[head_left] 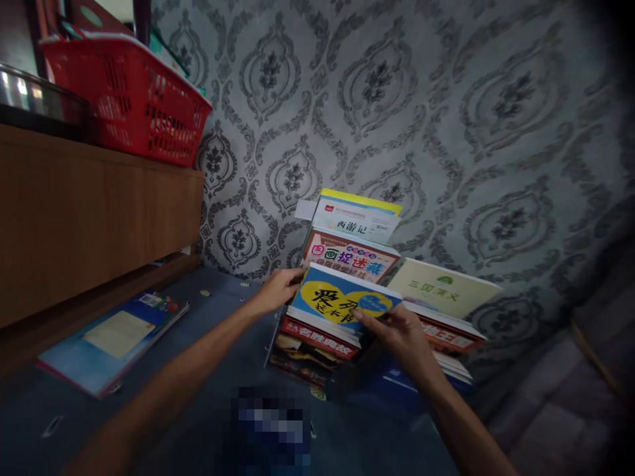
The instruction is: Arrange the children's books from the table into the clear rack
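Both my hands are on a blue book with a yellow heart shape (322, 296) on its cover, in the middle of the head view. My left hand (281, 289) grips its left edge, and my right hand (401, 334) pinches its right edge with the thumb on the cover. The book is tilted among others standing in a row: a book with colourful lettering (347, 258) and a pale book (354, 221) behind, a dark book with a red title band (317, 344) in front. To the right, a second row has a pale green book (441, 287) and a red-titled book (449, 334).
A thin blue booklet (114, 337) lies on the dark blue surface (208, 383) at the left. Beyond it stands a wooden cabinet (99, 218) bearing a red plastic basket (129, 99) and a metal vessel (40, 99). Patterned wallpaper (421, 132) rises behind; dark mesh fabric hangs at the right.
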{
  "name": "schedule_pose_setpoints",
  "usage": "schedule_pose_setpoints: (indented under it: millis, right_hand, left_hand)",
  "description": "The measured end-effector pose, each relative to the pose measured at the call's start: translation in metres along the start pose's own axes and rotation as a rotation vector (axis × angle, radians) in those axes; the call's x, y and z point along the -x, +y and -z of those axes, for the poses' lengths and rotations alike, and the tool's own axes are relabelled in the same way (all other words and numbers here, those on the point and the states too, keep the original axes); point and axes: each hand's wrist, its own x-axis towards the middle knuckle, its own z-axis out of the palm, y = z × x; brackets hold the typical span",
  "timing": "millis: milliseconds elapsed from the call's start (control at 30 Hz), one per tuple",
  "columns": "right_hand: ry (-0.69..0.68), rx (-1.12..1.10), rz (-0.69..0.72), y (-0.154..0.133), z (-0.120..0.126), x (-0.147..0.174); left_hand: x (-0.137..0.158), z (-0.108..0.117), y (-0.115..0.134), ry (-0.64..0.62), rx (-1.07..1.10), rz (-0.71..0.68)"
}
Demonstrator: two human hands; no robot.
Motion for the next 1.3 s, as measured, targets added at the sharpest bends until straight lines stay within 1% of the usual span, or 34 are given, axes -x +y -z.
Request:
schedule_pose_setpoints:
  millis: [100, 233, 367, 433, 500, 600, 667, 733, 800, 933, 1033, 1167, 1300]
  right_hand:
    - [0.066, 0.057, 0.034, -0.002, 0.001, 0.005]
    - [0.176, 0.162, 0.182, -0.003, -0.005, 0.014]
    - [0.220, 0.254, 0.266, -0.007, -0.009, 0.019]
    - [0.232, 0.317, 0.288, -0.013, -0.008, 0.019]
    - [0.215, 0.369, 0.294, -0.020, -0.003, 0.017]
    - [0.160, 0.422, 0.265, -0.028, 0.010, 0.013]
    - [0.131, 0.448, 0.247, -0.028, 0.021, 0.011]
    - [0.113, 0.461, 0.240, -0.023, 0.029, 0.011]
    - [0.092, 0.435, 0.204, -0.015, 0.035, 0.013]
    - [0.020, 0.239, 0.024, 0.001, 0.039, 0.020]
    - [-0.056, 0.161, -0.084, 0.004, 0.042, 0.018]
    - [-0.122, 0.128, -0.128, 0.004, 0.039, 0.007]
    - [-0.177, 0.133, -0.148, 0.010, 0.020, -0.004]
  left_hand:
    - [-0.003, 0.002, 0.000, -0.016, 0.062, -0.039]
    - [-0.001, 0.008, -0.006, -0.101, 0.186, 0.042]
    - [0.005, 0.009, -0.013, -0.135, 0.208, 0.092]
    - [0.006, 0.008, -0.016, -0.136, 0.192, 0.108]
    - [0.007, 0.007, -0.018, -0.119, 0.183, 0.127]
    - [0.008, 0.006, -0.017, -0.101, 0.167, 0.151]
    - [0.009, 0.005, -0.015, -0.099, 0.143, 0.155]
    - [0.011, 0.005, -0.011, -0.087, 0.117, 0.147]
    - [0.012, 0.004, -0.009, -0.070, 0.100, 0.143]
    - [0.012, 0.002, -0.007, -0.060, 0.090, 0.163]
    - [0.011, 0.002, -0.007, -0.069, 0.087, 0.178]
    - [0.008, 0.000, -0.005, -0.031, 0.062, 0.194]
    - [0.003, -0.005, -0.003, -0.032, 0.055, 0.180]
